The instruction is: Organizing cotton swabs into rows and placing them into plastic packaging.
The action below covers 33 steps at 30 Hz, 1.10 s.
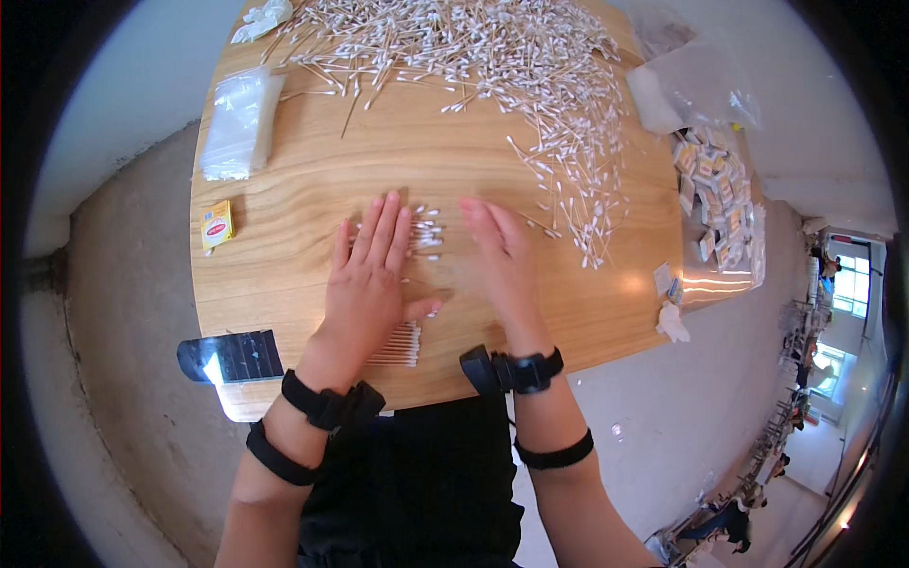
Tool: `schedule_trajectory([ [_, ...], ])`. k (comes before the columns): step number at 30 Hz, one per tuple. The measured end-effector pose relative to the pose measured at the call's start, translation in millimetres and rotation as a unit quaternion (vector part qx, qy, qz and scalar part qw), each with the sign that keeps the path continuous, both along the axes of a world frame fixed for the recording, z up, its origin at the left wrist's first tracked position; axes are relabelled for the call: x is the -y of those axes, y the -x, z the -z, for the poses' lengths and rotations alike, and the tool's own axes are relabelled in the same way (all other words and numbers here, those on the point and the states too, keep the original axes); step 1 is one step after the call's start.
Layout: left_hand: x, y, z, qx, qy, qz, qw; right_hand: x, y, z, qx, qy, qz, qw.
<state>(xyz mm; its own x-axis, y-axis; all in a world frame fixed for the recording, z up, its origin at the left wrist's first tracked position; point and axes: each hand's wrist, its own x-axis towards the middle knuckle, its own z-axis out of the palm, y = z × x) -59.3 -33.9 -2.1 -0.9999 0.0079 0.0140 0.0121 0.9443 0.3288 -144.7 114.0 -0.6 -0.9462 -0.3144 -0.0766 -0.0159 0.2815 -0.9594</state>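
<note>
My left hand [371,256] lies flat over a small group of cotton swabs [428,233], fingers stretched out and pointing away from me. Their white tips show past its right side, while the rest is hidden under the palm. Just below that hand, a neat row of cotton swabs [402,346] lies side by side, partly covered by my wrist. My right hand [500,251] is tilted on its edge to the right of the group, slightly blurred. Its fingers are extended and bent a little, with nothing seen in them.
A large heap of loose cotton swabs [492,47] spreads over the far side of the wooden table [312,189] and down its right. Clear plastic bags [241,123], a yellow box [217,225] and a dark phone-like slab [232,357] lie at left. Small packs [720,189] are piled at right.
</note>
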Motion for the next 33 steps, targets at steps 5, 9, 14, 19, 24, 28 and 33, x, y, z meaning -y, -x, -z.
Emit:
schedule_trajectory([
  [5,3,15,2,-0.028,-0.007,0.014,0.999,-22,-31,3,0.109,0.047,0.105,0.987],
  [9,6,-3,-8,0.021,-0.018,0.068,0.997,-19,-40,7,0.019,0.006,0.104,0.994],
  [14,6,-26,-14,0.03,0.006,0.085,0.996,-13,-38,10,-0.032,-0.014,0.086,0.996],
  [19,4,-25,-18,0.03,-0.014,0.075,0.997,-10,-43,12,-0.086,-0.043,0.079,0.992],
  [24,7,-24,-9,0.01,-0.017,0.064,0.998,-9,-44,11,-0.086,-0.034,0.083,0.992],
  [28,5,-36,-11,0.031,0.002,0.081,0.996,-11,-44,13,-0.096,-0.044,0.077,0.991],
  [33,2,-28,-14,0.027,-0.003,0.071,0.997,-9,-46,9,-0.111,-0.064,0.069,0.989],
])
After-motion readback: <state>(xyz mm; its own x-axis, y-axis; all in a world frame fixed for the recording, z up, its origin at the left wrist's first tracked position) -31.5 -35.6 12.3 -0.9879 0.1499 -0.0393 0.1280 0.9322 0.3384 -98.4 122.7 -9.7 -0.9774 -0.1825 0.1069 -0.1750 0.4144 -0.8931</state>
